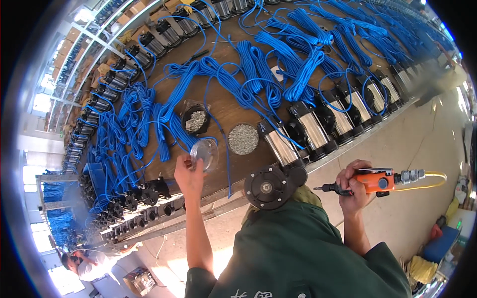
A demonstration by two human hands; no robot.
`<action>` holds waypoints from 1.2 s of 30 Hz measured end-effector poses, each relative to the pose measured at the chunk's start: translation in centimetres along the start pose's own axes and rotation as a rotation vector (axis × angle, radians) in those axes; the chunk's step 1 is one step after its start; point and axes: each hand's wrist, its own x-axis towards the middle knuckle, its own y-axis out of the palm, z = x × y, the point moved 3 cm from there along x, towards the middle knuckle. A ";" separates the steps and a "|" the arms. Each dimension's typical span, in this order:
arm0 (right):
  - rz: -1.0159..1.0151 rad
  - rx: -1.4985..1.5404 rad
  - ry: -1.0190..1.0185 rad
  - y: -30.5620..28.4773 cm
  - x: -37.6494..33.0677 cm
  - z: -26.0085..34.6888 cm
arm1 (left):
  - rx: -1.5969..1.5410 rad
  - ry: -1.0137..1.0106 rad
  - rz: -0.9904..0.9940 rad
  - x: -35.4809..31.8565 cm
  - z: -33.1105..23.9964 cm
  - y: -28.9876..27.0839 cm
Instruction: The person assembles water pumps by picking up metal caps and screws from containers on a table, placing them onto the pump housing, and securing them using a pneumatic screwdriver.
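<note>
Above the surface (246, 166), the left hand (190, 172) pinches a clear plastic dish (205, 155); the right hand (355, 185) wraps an orange pneumatic screwdriver (376, 182) near the round black pump cover (267, 193), whose screws (284, 182) are best met squarely.

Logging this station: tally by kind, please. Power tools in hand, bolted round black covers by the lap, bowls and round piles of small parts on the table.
Orange power tool in right hand: 1
Bolted round black cover: 1
Dark bowl holding small parts: 1
Round grey pile: 1
Total: 4
</note>
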 end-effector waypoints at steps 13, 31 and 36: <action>0.073 0.075 0.146 1.2 0.8 -2.0 | 0.164 0.859 0.262 -14.6 -9.9 0.6; 0.059 0.068 0.190 1.0 0.7 -2.9 | 0.012 0.501 0.306 -15.0 -9.3 3.5; 0.043 0.086 0.213 1.1 0.7 -2.9 | -0.027 0.510 0.354 -14.3 -9.3 3.5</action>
